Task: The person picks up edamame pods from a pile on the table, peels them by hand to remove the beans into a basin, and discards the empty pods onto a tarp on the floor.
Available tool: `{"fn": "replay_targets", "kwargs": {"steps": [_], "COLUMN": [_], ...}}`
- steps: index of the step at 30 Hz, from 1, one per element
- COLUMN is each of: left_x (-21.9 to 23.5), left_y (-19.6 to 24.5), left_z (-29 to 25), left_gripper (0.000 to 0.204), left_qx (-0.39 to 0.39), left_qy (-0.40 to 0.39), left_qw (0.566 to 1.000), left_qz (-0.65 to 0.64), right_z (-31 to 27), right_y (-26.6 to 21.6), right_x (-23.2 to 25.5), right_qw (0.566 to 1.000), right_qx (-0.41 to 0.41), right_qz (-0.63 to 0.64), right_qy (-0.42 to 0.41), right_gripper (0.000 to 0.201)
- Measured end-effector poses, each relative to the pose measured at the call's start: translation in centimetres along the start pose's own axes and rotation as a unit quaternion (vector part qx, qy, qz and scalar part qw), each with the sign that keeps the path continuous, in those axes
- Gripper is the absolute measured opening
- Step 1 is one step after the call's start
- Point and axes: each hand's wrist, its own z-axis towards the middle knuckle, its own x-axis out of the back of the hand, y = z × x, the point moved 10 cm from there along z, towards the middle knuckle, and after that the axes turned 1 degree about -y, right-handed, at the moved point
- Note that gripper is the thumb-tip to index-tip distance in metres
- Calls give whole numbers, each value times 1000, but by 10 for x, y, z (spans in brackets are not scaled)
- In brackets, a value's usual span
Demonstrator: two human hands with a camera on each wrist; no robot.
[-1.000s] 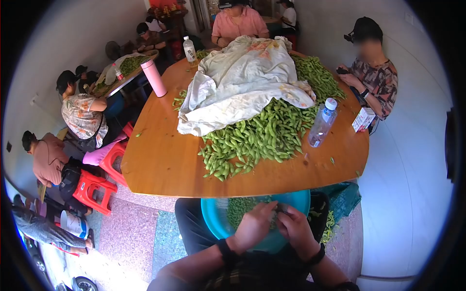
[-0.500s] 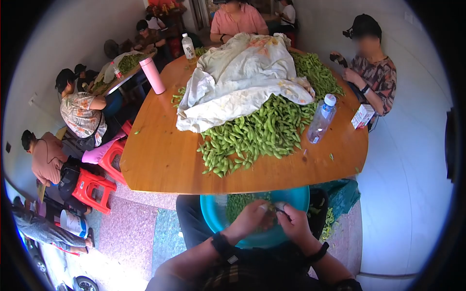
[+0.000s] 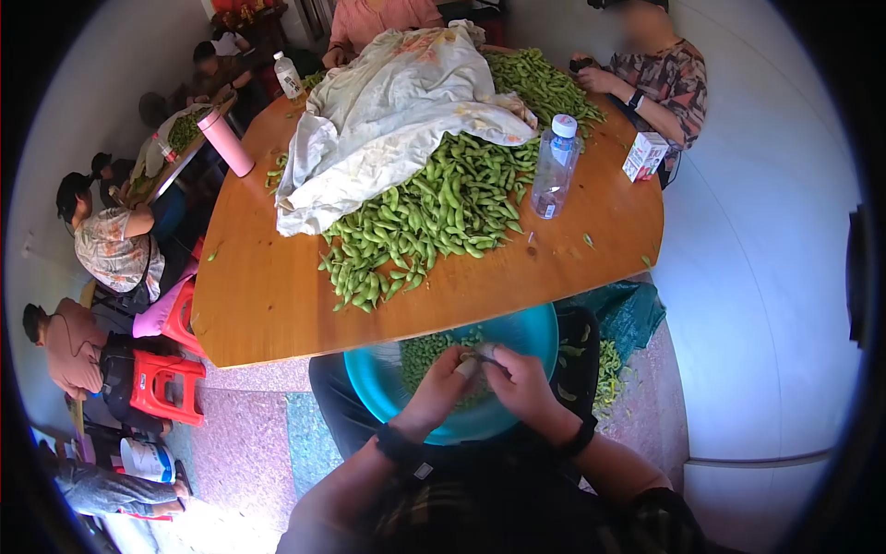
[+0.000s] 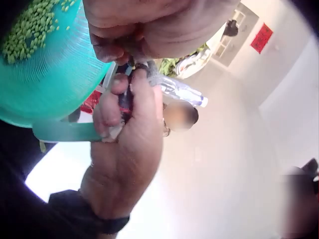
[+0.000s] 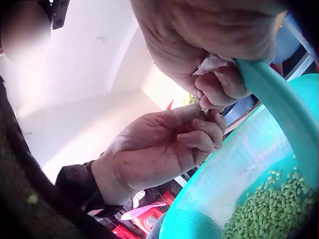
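Note:
Both hands meet over a teal basin (image 3: 362, 395) on the person's lap. Inside it, a mesh colander (image 5: 219, 174) carries shelled green beans (image 5: 271, 206). The left hand (image 3: 438, 386) pinches a small green pod, mostly hidden by the fingers; a pale green bit (image 4: 132, 65) shows between the hands. Curled in the fingers of the right hand (image 3: 528, 386) is a small dark-handled tool (image 4: 125, 99) with some red on it. Its tip points at the left fingertips. Pale coverings show on the left thumb and on a right finger.
A wooden table (image 3: 268, 305) ahead bears a heap of green pods (image 3: 415, 226) under a white cloth (image 3: 388, 102). A plastic bottle (image 3: 556, 171), a small carton (image 3: 644, 157) and a pink flask (image 3: 226, 143) stand on it. Empty pods (image 3: 607, 374) lie on the floor at right.
The head view has turned, so the table and people sit further left and higher. The hands stay together over the basin, with small finger movements.

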Motion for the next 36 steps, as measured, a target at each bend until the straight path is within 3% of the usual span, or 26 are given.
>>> {"fn": "replay_targets", "kwargs": {"steps": [3,4,5,6,7,8,9,10,11,12,13,15,17,20,23,25,26,27,29,33,35,36], "left_x": [6,9,9,0,-5,-13,-21,-6,10,26,28,49,61,64,52,35,35,22,4,-13,-38,-41], "left_y": [-6,2,10,34,51,87,115,134,148,163,182,195,191,190,196,192,174,163,140,117,126,123], "left_z": [-1,-2,-4,-14,-22,-40,-53,-55,-52,-48,-43,-28,-20,-19,-29,-38,-33,-34,-33,-30,-40,-40], "left_gripper": [21,17,15,11,11,11,12,10,7,5,8,13,14,15,13,13,13,12,19,29,36,36], "left_qx": [19,-40,-97,-175,-177,-253,-323,-334,-309,-284,-280,-273,-254,-242,-266,-319,-265,-270,-223,-260,-330,-330], "left_qy": [-9,-8,-6,18,21,65,106,159,221,282,317,376,376,373,372,324,284,241,194,113,104,104], "left_qw": [997,974,924,879,878,802,709,737,726,712,643,585,582,580,580,658,760,813,866,872,778,779], "left_qz": [72,224,370,442,443,536,618,566,573,577,639,665,675,682,674,601,522,456,403,400,525,524], "right_z": [-1,-2,-8,-12,-21,-32,-47,-56,-67,-71,-73,-74,-74,-58,-25,-7,1,9,15,16,14,12], "right_y": [0,5,5,9,23,38,59,60,76,71,66,74,82,56,16,-5,-14,-18,-18,-24,-21,-19], "right_x": [18,32,52,75,99,125,149,168,184,186,188,177,158,124,82,55,40,34,7,-6,-5,-6], "right_qw": [995,993,991,988,983,975,964,948,942,942,942,946,956,962,991,994,991,990,956,941,949,949], "right_qx": [-44,-80,-90,-99,-105,-102,-159,-163,-129,-146,-163,-167,-165,-173,-102,-108,-121,-124,-179,-177,-171,-172], "right_qz": [72,43,44,45,1,-98,-119,-189,-219,-207,-195,-187,-168,-148,-48,6,57,57,218,271,252,251], "right_qy": [58,76,91,107,148,173,177,197,219,220,221,206,173,150,68,0,-31,-27,-78,-95,-85,-85], "right_gripper": [18,21,21,21,21,18,18,18,17,16,15,14,17,13,23,23,20,20,16,19,18,18]}}
